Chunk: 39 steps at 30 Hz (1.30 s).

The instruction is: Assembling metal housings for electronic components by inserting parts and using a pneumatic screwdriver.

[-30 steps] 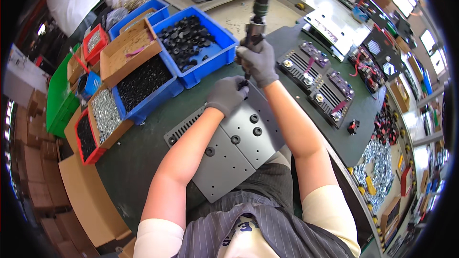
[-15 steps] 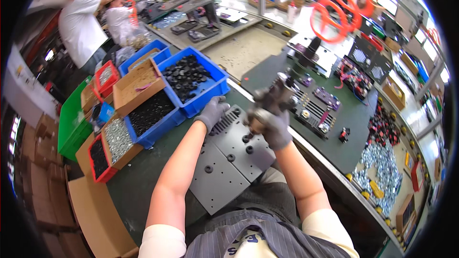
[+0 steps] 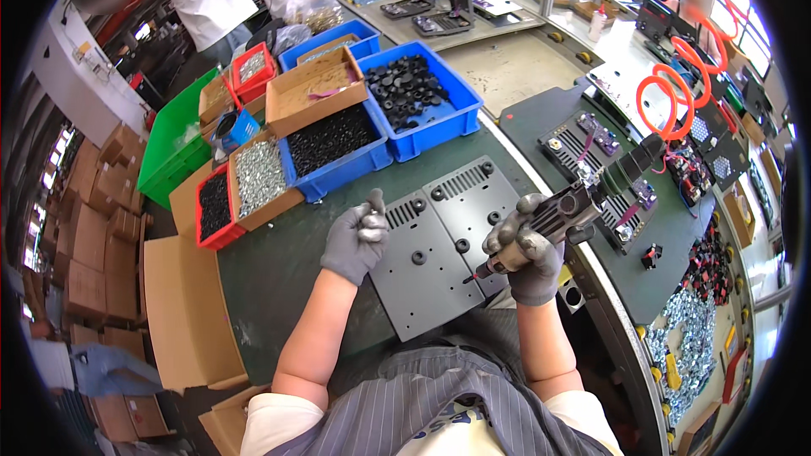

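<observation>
Both my hands wear grey gloves. My right hand (image 3: 528,253) is wrapped round a pneumatic screwdriver (image 3: 562,215), which lies tilted with its bit pointing down and left over the lower edge of the plates. Two dark grey metal plates (image 3: 401,295) lie side by side in front of me, with slots and small holes in them. Several round black rubber feet (image 3: 418,258) sit on these plates. Just left of the plates is my left hand (image 3: 356,238), its fingers curled in; whatever they may hold is hidden.
Beyond my left hand stand blue bins (image 3: 431,131) of black parts, a cardboard box (image 3: 262,176) of silver screws and a red bin (image 3: 215,211). Right of the metal rail are assemblies (image 3: 591,139) and a heap of silver parts (image 3: 676,355). An orange coiled hose (image 3: 676,101) hangs at right.
My left hand has come off the plates' far left part and curled its fingers. My right hand has swung the screwdriver from upright over the plates to a tilt at their right. The view has shifted.
</observation>
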Tool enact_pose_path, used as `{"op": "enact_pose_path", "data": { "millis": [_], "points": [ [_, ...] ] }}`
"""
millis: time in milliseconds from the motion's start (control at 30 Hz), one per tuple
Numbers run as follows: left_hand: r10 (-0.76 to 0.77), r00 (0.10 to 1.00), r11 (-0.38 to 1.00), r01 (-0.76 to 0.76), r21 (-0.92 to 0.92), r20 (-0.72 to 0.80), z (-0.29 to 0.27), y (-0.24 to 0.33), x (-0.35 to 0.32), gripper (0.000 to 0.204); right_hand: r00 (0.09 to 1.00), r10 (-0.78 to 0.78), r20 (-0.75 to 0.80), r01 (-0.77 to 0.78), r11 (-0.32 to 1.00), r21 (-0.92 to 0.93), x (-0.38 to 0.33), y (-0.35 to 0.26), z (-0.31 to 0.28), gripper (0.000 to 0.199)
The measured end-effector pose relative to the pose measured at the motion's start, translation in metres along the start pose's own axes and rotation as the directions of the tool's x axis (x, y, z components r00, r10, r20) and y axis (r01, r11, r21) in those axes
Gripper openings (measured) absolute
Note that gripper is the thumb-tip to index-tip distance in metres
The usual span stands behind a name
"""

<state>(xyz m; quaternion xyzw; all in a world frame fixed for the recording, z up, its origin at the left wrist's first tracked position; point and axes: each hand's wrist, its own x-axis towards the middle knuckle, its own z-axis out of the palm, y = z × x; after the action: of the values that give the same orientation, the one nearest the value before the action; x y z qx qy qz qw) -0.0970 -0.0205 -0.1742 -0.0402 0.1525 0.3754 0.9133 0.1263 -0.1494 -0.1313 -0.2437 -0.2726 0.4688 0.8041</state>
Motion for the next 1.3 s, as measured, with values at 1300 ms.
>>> {"op": "enact_pose_path", "data": {
  "millis": [1300],
  "points": [
    [-0.292, 0.956, 0.948, 0.292, 0.124, -0.014, -0.014, -0.112, -0.052, 0.033, 0.895, -0.215, 0.390, 0.181, 0.976, 0.123, -0.016, 0.004, 0.021, 0.044]
  ]
}}
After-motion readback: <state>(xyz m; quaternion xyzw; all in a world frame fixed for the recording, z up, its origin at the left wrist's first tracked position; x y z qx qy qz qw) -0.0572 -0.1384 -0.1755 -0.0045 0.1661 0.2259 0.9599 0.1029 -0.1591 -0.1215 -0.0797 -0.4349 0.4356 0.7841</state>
